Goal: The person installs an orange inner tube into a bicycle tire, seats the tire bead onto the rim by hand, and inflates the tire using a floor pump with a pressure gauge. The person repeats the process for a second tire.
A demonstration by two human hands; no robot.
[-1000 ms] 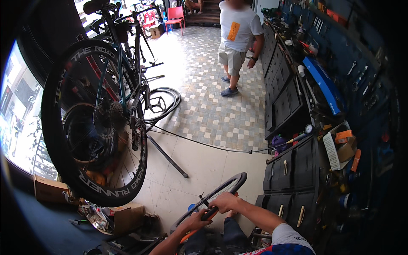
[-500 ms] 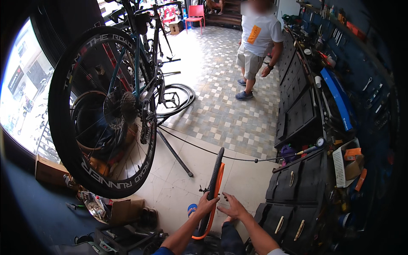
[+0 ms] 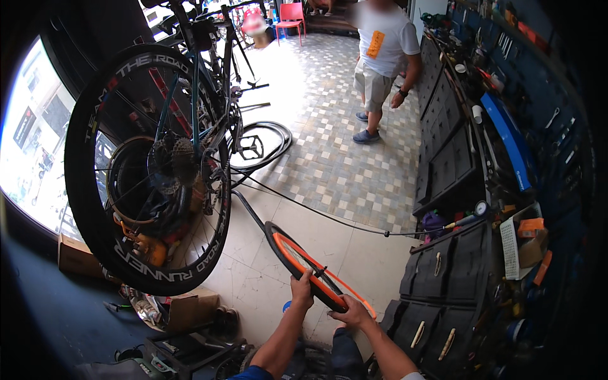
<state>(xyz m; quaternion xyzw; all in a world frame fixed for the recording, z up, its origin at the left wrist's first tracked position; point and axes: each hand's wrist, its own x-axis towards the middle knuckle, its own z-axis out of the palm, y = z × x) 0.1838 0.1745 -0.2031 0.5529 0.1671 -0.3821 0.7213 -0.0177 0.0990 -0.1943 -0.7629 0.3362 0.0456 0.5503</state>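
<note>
A bicycle wheel with a black tyre (image 3: 273,244) is tilted in front of me, its far end leaning to the left. An orange inner tube (image 3: 347,284) runs along it, and one stretch hangs loose off the right side. My left hand (image 3: 303,291) is closed round the wheel's near left edge. Lower and to the right, my right hand (image 3: 352,313) grips the wheel's near end, with the thumb on the tyre beside the orange tube. The fingers under the wheel are hidden.
At left a bicycle with a large black rear wheel (image 3: 88,253) is held up. An air hose (image 3: 304,206) crosses to a gauge (image 3: 481,208) by the black drawers (image 3: 443,266). A person (image 3: 383,57) stands on the tiled floor. A cardboard box (image 3: 193,310) sits lower left.
The wheel has swung from nearly edge-on to a leftward tilt, showing its side. My right hand, apart from it with spread fingers before, has closed on it. The orange tube now hangs out at right.
</note>
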